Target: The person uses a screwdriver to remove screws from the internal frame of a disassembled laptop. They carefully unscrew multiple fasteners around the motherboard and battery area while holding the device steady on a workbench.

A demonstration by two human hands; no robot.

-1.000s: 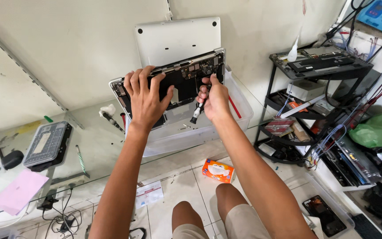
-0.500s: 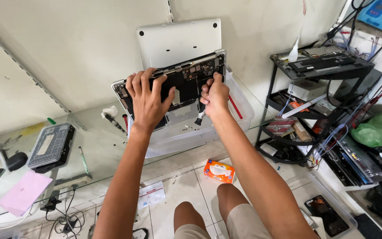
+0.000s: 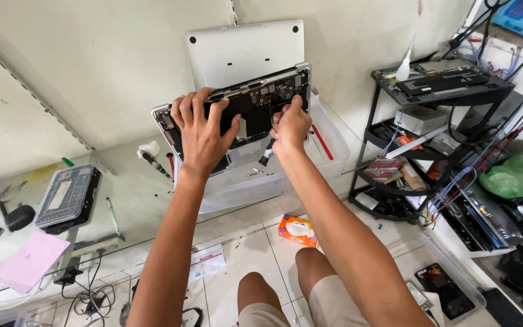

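In the upper middle of the frame the opened laptop (image 3: 246, 112) lies bottom-up on a clear plastic bin (image 3: 328, 151) on the glass table (image 3: 134, 200), its circuitry bare. The left hand (image 3: 204, 130) presses flat and spread on it; the right hand (image 3: 290, 124) is curled around a small dark tool (image 3: 267, 152). It looks stiff, light and fragile, best held by its metal edges.

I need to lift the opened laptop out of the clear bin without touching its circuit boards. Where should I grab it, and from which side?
Grip the laptop by its bare metal left and right edges, coming in from both sides. Its exposed boards face up, the left hand lies across them, and the loose bottom cover leans right behind, so the top and rear seem poor approaches. The right hand holds a dark tool.
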